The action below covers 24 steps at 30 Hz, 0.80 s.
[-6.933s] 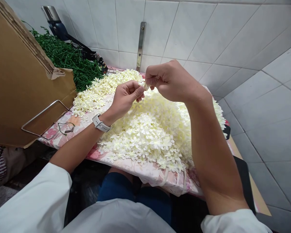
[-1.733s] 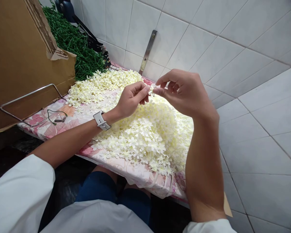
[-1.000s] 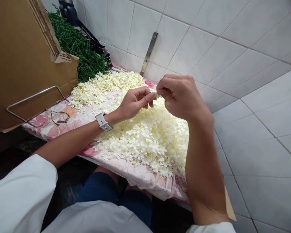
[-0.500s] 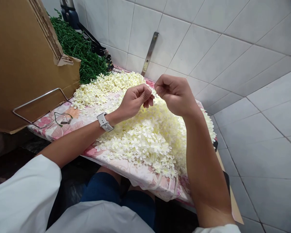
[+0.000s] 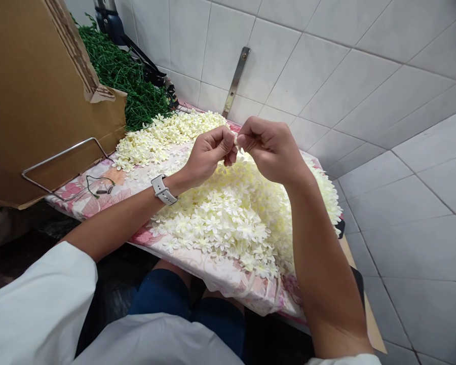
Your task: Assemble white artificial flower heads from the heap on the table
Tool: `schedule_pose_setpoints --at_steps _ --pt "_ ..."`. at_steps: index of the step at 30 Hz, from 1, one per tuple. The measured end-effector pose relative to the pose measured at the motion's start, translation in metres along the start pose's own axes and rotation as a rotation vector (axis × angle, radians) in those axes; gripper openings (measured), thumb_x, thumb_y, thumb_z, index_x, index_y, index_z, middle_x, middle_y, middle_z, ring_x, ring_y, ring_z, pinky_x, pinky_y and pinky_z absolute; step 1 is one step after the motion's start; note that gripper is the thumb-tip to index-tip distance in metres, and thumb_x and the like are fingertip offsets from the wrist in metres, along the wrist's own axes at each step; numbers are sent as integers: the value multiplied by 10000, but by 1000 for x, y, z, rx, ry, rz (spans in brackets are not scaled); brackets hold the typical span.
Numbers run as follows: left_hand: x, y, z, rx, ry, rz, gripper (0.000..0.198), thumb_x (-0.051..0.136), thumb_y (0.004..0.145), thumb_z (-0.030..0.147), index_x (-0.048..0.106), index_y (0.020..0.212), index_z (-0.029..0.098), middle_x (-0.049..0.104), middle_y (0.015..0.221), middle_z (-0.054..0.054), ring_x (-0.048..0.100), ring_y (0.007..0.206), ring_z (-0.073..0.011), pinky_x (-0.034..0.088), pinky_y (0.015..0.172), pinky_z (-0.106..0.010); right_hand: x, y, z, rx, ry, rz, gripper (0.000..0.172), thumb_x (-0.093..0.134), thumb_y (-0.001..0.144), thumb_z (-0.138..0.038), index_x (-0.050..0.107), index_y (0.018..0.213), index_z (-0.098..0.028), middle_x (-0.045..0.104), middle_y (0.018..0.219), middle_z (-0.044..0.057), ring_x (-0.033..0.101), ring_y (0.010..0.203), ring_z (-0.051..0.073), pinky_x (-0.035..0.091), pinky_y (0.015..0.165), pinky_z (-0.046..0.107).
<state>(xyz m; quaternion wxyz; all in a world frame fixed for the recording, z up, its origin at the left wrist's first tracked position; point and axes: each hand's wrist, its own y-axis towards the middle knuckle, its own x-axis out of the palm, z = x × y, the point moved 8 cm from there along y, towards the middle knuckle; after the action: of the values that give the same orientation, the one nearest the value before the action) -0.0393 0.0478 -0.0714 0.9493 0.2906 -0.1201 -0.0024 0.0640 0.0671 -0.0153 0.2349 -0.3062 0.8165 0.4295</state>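
Note:
A big heap of small cream fabric flowers (image 5: 235, 213) covers a board with a pink floral cloth (image 5: 197, 261) across my lap. My left hand (image 5: 209, 154) and my right hand (image 5: 268, 149) meet above the heap, fingertips nearly touching. Both pinch a small cream flower piece (image 5: 235, 140) between thumb and forefinger. A white watch (image 5: 162, 189) sits on my left wrist. A second, flatter spread of the same flowers (image 5: 163, 137) lies farther back on the left.
A pile of green plastic stems (image 5: 125, 86) lies at the back left, beside a brown cardboard box (image 5: 38, 96) with a metal wire handle (image 5: 61, 157). A thin dark cord (image 5: 97, 185) lies on the cloth. White tiled walls close in behind and right.
My hands have stayed above the heap, working the small flower piece. In the last half second the fingertips closed together again, and the view shifted slightly.

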Motion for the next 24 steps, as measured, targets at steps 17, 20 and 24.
schedule_pose_setpoints --at_steps 17,20,24 --pt "-2 2 2 -21 16 27 501 678 811 629 511 677 175 527 568 46 516 504 -44 431 503 -204 4 2 5 -11 -37 186 268 541 946 -330 524 689 -258 415 631 -17 398 593 145 393 585 326" --pt "-1 2 0 -25 14 28 488 653 842 612 512 680 174 526 579 42 517 510 -44 433 505 -202 8 3 17 23 66 142 335 539 953 -490 485 707 -269 411 656 -10 429 611 159 409 569 330" --pt "-1 1 -2 -18 -16 25 481 661 835 609 520 690 172 529 587 45 515 515 -39 440 511 -196 12 5 32 43 158 117 453 522 925 -678 446 730 -275 434 666 -8 430 589 160 395 531 327"
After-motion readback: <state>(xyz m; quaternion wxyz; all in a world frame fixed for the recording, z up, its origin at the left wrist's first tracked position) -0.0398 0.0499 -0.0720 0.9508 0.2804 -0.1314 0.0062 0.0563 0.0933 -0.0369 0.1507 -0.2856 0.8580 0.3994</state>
